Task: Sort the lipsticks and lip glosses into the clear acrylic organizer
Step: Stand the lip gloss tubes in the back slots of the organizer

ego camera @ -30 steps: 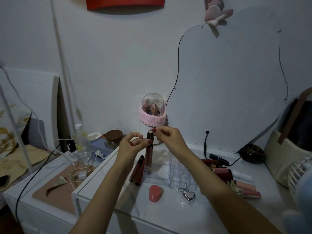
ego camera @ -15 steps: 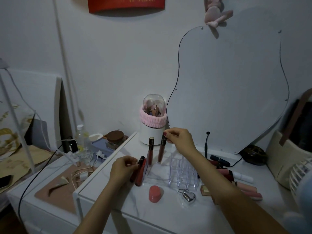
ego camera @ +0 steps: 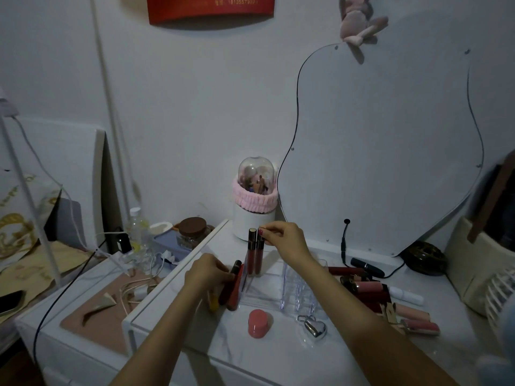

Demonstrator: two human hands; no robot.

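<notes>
Lip glosses, 2 upright at the organizer's back-left corner, are steadied by the pinching right hand while the left hand grips leaning tubes for loading.

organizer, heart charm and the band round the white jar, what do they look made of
Organizer: clear hard plastic, likely acrylic; the tabletop shows through its walls and the edges catch light.
Heart charm: polished metal or chromed plastic; mirror-bright silver with sharp reflections, so hard to say which.
Band round the white jar: soft pink fabric, plush or terry by its fuzzy, matte, gathered surface.
</notes>
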